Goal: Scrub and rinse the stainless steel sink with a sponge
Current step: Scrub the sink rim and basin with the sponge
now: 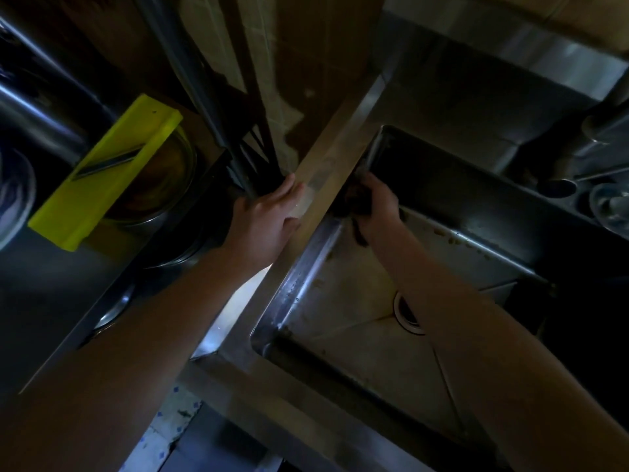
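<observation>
Sponge gripped by right hand (sink corner).

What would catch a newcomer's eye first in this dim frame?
The bright yellow slicer stands out at the left, lying across a bowl. In the middle, the left hand rests with straight fingers on the rim of the sink. The right hand grips a dark sponge in the basin's far corner.

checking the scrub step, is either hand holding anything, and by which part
Right hand grips the dark sponge; too dark to tell where. Left hand rests open on the sink rim, holding nothing.
</observation>
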A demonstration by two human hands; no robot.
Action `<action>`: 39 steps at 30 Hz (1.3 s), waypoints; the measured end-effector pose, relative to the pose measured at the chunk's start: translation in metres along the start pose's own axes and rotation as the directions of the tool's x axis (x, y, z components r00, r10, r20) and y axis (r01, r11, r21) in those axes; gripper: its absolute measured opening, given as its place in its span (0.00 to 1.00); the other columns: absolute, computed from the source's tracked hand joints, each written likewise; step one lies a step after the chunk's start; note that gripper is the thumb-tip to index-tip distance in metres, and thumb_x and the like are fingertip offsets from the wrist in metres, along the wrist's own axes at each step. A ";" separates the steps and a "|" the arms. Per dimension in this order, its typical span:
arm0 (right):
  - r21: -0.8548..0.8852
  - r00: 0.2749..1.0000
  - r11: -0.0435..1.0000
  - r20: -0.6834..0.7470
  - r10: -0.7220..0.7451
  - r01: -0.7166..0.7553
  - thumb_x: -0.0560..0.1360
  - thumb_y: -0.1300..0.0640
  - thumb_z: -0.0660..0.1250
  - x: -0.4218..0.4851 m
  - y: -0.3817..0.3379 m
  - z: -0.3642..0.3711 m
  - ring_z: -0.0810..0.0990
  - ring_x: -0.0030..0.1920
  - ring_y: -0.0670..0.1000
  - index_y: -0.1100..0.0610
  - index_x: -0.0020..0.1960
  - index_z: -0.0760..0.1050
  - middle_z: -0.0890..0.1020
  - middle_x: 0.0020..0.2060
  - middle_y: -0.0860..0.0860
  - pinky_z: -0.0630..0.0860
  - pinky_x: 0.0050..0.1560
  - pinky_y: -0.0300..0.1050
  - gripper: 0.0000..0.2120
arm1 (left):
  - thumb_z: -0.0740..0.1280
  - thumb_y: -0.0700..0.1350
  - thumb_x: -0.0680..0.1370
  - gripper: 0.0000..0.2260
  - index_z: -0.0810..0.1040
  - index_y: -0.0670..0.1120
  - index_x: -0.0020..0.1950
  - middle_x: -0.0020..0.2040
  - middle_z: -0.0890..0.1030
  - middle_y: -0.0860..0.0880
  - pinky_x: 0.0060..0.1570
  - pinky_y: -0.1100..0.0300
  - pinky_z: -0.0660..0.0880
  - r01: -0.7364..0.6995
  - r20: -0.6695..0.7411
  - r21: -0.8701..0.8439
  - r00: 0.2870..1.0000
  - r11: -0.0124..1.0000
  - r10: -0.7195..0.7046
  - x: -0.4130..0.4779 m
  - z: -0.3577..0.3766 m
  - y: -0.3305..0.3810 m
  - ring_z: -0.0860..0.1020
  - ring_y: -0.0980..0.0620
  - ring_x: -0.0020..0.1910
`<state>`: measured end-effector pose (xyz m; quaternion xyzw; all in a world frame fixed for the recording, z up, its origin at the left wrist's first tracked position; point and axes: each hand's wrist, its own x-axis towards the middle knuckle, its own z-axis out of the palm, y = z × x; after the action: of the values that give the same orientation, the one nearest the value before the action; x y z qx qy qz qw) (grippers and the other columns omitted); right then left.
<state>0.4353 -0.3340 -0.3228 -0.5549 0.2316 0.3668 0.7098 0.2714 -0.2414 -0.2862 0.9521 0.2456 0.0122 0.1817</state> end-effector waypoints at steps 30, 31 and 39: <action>-0.230 0.992 0.965 -0.027 0.124 -0.127 0.75 0.68 0.64 -0.021 0.040 -0.013 0.80 0.37 0.47 0.66 0.57 0.74 0.80 0.37 0.48 0.78 0.39 0.42 0.11 | 0.63 0.45 0.78 0.25 0.60 0.55 0.73 0.76 0.56 0.57 0.64 0.40 0.57 0.084 0.019 -0.030 0.996 0.996 -0.083 0.003 0.004 0.005 0.69 0.48 0.67; -0.211 0.997 0.974 0.003 0.082 -0.080 0.75 0.68 0.64 -0.014 0.026 -0.006 0.81 0.39 0.45 0.66 0.61 0.74 0.82 0.37 0.45 0.79 0.44 0.40 0.15 | 0.63 0.45 0.78 0.25 0.60 0.55 0.73 0.77 0.56 0.57 0.64 0.40 0.57 0.083 0.020 -0.031 0.996 0.996 -0.083 0.002 0.003 0.005 0.69 0.48 0.68; -0.065 0.998 0.996 -0.014 -0.054 0.053 0.76 0.70 0.61 -0.006 0.004 0.005 0.79 0.57 0.57 0.56 0.69 0.71 0.78 0.61 0.58 0.77 0.59 0.53 0.22 | 0.62 0.43 0.79 0.26 0.58 0.55 0.74 0.77 0.55 0.56 0.67 0.35 0.55 0.095 0.057 -0.062 0.994 0.994 -0.091 0.001 0.001 0.007 0.66 0.49 0.70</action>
<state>0.4283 -0.3300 -0.3192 -0.5863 0.2102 0.3505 0.6995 0.2756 -0.2466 -0.2849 0.9332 0.2842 -0.0142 0.2196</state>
